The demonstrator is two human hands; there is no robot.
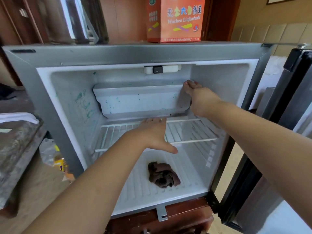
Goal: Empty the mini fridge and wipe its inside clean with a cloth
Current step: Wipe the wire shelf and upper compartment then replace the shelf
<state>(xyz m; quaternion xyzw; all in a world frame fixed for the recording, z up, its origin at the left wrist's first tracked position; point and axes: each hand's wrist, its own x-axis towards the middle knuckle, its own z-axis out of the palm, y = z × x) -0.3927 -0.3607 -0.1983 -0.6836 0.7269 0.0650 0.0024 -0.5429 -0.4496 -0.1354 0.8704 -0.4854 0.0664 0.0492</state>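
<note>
Tipping threatens the white freezer tray (pixel 140 100): your right hand (pixel 200 100) sits on its right end, grip unreadable, your left hand (pixel 152 132) lies flat and open below, so one-sided pulling could drop it, with the brown cloth (pixel 163 176) unheld on the near floor of the mini fridge (pixel 67 98).

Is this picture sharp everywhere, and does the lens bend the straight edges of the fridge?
Head view: the wide lens makes the sides of the grey metal mini fridge splay outward; the upper-left corner is smeared with blur; the fingertips of the right hand look soft; the dark brown crumpled cloth is fairly sharp; the light is soft and even, without glare.
</note>
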